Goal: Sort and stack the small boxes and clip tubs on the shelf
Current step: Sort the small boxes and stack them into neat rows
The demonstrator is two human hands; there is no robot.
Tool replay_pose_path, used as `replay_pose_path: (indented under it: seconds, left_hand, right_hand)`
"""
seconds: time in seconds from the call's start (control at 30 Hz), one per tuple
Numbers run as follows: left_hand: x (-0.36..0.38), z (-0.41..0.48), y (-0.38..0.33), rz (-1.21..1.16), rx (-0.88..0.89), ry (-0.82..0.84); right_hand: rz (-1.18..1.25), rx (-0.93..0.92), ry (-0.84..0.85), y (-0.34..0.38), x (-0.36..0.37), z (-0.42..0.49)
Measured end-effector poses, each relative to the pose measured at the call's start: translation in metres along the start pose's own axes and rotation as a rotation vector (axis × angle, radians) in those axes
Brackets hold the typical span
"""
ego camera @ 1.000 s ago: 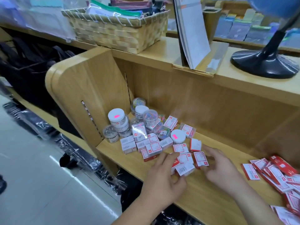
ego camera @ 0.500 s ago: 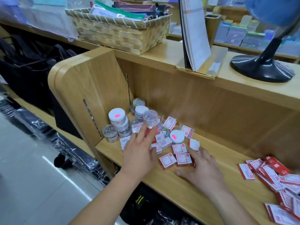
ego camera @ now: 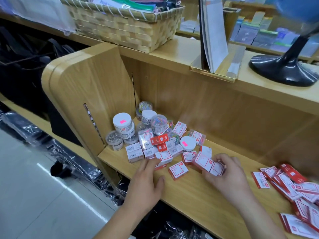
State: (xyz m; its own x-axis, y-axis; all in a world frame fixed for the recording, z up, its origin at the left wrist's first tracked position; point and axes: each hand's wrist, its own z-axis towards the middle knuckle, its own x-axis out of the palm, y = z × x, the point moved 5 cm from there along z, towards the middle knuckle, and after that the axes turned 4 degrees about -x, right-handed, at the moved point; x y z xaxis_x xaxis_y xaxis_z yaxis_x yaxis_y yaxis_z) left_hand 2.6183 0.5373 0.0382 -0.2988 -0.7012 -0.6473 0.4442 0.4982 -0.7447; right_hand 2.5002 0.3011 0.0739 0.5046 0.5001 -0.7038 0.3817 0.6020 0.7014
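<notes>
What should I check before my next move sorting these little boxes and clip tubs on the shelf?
1. Grip of the right hand on the held boxes: ok, fingers curl round them.
2. Is the left hand free: ok, open, fingertips against the front box of the pile.
3. Bare shelf for a stack: ok, towards the front edge between the hands.
4. Is the loose box reachable: ok, it lies flat between the hands.
5. Are the clip tubs apart from the boxes: not ok, mixed together in the left corner.
6. Held boxes squared up: cannot tell, blurred.
</notes>
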Motion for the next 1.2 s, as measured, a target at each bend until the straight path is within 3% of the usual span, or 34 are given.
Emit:
replay_pose_path:
  seconds: [0.1, 0.4, 0.57, 0.67, 0.8, 0.93, 1.0, 1.13, 1.2]
  left_hand:
    - [-0.005, 0.005, 0.004, -0.009, -0.018, -0.031]
    - [-0.045, 0.004, 0.033, 0.08, -0.111, -0.139]
    - [-0.057, 0.006, 0.061, 0.105, -0.215, -0.129]
    - [-0.05, 0.013, 0.056, 0.092, -0.188, -0.082]
    - [-0.043, 0.022, 0.056, 0.142, -0.15, -0.018]
    - [-0.05, 0.042, 0.062, 0.142, -0.16, 0.103]
    - [-0.065, 0.047, 0.058, 0.154, -0.119, 0.033]
    - [-0.096, 0.044, 0.061, 0.207, -0.067, -0.272]
    - [-0.096, 0.047, 0.072, 0.202, -0.113, -0.228]
  right_hand:
    - [0.021, -0.028, -0.041, 0.03, -0.005, 0.026]
    - [-0.066, 0.16, 0.066, 0.057, 0.04, 0.099]
    - [-0.101, -0.165, -0.113, 0.085, 0.057, 0.05]
    - [-0.155, -0.348, 0.028, 0.103, 0.096, 0.012]
    - [-0.286, -0.296, 0.202, 0.093, 0.123, 0.009]
    - [-0.334, -0.276, 0.159, 0.091, 0.122, 0.025]
    - [-0.391, -0.247, 0.11, 0.093, 0.121, 0.03]
    - [-0.467, -0.176, 0.086, 0.102, 0.123, 0.036]
    - [-0.485, -0.14, 0.081, 0.109, 0.126, 0.037]
